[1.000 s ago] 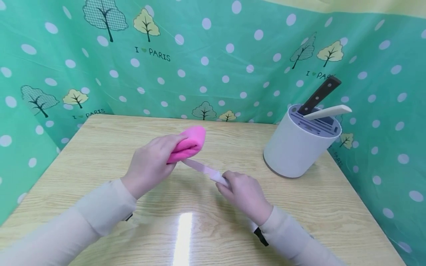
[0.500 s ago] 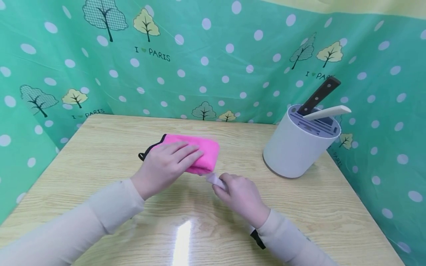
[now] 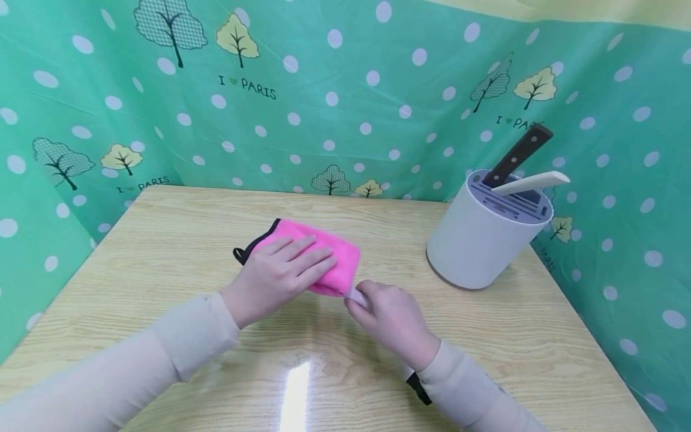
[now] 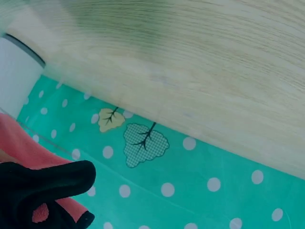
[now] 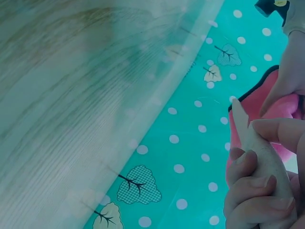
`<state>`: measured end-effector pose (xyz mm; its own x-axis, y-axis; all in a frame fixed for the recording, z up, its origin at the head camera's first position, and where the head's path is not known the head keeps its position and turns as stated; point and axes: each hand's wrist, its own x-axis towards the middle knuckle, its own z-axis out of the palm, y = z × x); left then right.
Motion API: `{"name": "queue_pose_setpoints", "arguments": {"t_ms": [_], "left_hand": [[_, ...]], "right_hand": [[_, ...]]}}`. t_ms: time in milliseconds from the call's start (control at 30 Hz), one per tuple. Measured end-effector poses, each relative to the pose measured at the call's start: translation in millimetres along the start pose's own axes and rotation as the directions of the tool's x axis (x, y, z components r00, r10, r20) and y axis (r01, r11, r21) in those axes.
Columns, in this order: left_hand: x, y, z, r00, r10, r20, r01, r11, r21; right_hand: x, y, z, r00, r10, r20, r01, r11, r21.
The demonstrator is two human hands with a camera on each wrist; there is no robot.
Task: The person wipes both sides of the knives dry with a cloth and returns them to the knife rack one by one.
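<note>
In the head view a pink cloth (image 3: 344, 261) with a black edge and loop is folded over a knife's blade, hiding it. My left hand (image 3: 281, 273) holds the cloth, fingers laid across its top; the right wrist view shows the thumb on the underside. My right hand (image 3: 393, 315) grips the knife's white handle (image 3: 358, 296), close to the cloth's near corner. In the right wrist view, fingers curl round the pale handle (image 5: 272, 167) beside the cloth (image 5: 269, 98). Cloth and knife appear raised above the table. The left wrist view catches only the cloth's black-trimmed edge (image 4: 52, 180).
A white round knife block (image 3: 469, 240) stands at the table's right rear. From its slotted top rise a dark-handled knife (image 3: 518, 156) and a white-handled one (image 3: 531, 182). Behind the wooden table (image 3: 178, 228) hangs a green dotted curtain (image 3: 302, 120).
My left hand has moved right and down along the blade with the cloth, from the tip to the handle. The blade went from visible to covered. My right hand has barely moved.
</note>
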<state>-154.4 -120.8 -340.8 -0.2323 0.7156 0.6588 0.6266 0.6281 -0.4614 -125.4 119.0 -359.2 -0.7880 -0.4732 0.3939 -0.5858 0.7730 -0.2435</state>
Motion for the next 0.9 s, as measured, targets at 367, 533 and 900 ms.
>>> {"name": "queue_pose_setpoints", "arguments": {"t_ms": [367,533,900], "left_hand": [[-10.5,3.4,4.2,0.999,0.001,0.047,0.0,1.0,-0.02],[-12.4,4.9,6.3,0.999,0.004,0.051,-0.003,1.0,-0.021],[-17.4,4.0,6.3,0.998,0.011,0.062,-0.01,1.0,-0.019]], "right_hand": [[-2.3,0.4,3.1,0.999,-0.009,-0.038,0.012,0.997,0.077],[-3.8,1.6,3.6,0.997,-0.018,-0.076,0.026,0.995,0.101],[-5.3,3.8,3.8,0.994,-0.025,-0.102,0.037,0.993,0.112]]}}
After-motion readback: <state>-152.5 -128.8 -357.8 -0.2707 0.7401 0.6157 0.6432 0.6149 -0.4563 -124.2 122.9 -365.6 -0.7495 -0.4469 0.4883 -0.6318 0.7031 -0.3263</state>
